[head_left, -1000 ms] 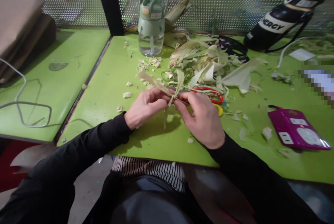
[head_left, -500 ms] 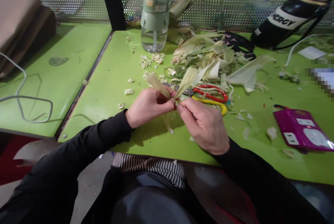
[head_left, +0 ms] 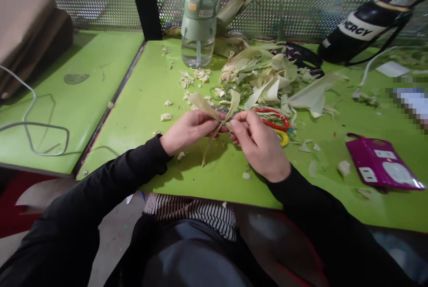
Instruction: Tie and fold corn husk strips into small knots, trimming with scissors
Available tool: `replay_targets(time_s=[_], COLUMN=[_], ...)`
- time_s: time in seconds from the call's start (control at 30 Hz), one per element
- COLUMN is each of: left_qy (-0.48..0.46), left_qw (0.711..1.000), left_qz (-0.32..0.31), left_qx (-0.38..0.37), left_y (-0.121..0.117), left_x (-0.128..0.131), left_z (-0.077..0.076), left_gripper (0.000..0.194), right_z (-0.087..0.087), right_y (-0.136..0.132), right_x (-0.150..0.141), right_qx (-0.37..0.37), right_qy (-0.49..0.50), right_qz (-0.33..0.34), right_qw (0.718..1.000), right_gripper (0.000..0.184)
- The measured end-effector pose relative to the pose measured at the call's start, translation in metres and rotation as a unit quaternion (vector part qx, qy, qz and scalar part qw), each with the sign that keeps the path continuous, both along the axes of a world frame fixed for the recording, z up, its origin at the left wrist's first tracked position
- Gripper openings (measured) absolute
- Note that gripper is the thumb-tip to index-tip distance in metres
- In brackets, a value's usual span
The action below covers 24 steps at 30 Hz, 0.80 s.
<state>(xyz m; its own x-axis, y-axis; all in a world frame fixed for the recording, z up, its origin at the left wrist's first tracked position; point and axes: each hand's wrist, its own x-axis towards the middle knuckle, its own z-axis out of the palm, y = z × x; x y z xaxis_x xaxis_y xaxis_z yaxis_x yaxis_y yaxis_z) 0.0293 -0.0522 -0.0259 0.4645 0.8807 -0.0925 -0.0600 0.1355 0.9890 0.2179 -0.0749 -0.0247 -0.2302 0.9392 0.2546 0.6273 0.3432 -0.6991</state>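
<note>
Between both hands is a bow-like piece of pale corn husk (head_left: 204,104), with two loops or ends pointing up and one thin tail hanging down. My left hand (head_left: 189,130) pinches it near its centre from the left. From the right, my right hand (head_left: 261,142) grips a short end of the husk between thumb and fingers. Just behind the hands lie scissors (head_left: 272,118) with one red and one yellow handle loop, partly hidden by my right hand. A heap of corn husks (head_left: 270,81) spreads beyond them.
A green water bottle (head_left: 199,28) stands at the back, and a black bottle (head_left: 364,26) leans at the right. A purple packet (head_left: 383,163) lies on the right of the green table (head_left: 133,113). A grey cable (head_left: 47,124) and brown paper stack (head_left: 26,32) are left.
My right hand has shifted slightly up and right, covering more of the scissors. The husk piece has turned a little, and its lower tail now swings to the left.
</note>
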Motion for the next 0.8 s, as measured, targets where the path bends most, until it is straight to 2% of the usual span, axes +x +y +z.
replay_targets(time_s=[0.13,0.2,0.37,0.6,0.7,0.8], left_qy=[0.007,-0.002,-0.025,-0.039,-0.046,-0.073], left_qw=[1.000,1.000,0.999,0.999,0.998,0.992], left_qz=[-0.018,-0.015,-0.022,-0.012,0.007,-0.019], left_qx=[-0.002,-0.008,-0.020,-0.013,-0.042,-0.105], left_y=[-0.001,-0.004,-0.008,-0.011,-0.010,-0.007], left_x=[0.005,0.007,0.010,0.014,0.014,0.011], left_z=[-0.002,-0.002,-0.002,-0.011,-0.013,-0.011], left_gripper=[0.015,0.016,0.011,0.009,0.011,0.011], right_z=[-0.004,-0.005,-0.008,-0.010,-0.012,-0.012], right_y=[0.001,0.001,-0.002,-0.009,-0.004,0.005], right_x=[-0.003,-0.005,-0.007,-0.008,-0.006,-0.005], right_qx=[-0.059,-0.060,-0.038,-0.103,-0.132,-0.137], right_qy=[0.109,0.147,0.156,0.252,0.266,0.268], right_qz=[0.008,0.008,-0.011,0.013,0.012,0.016], right_qw=[0.992,0.987,0.987,0.962,0.955,0.954], right_gripper=[0.028,0.029,0.024,0.020,0.022,0.024])
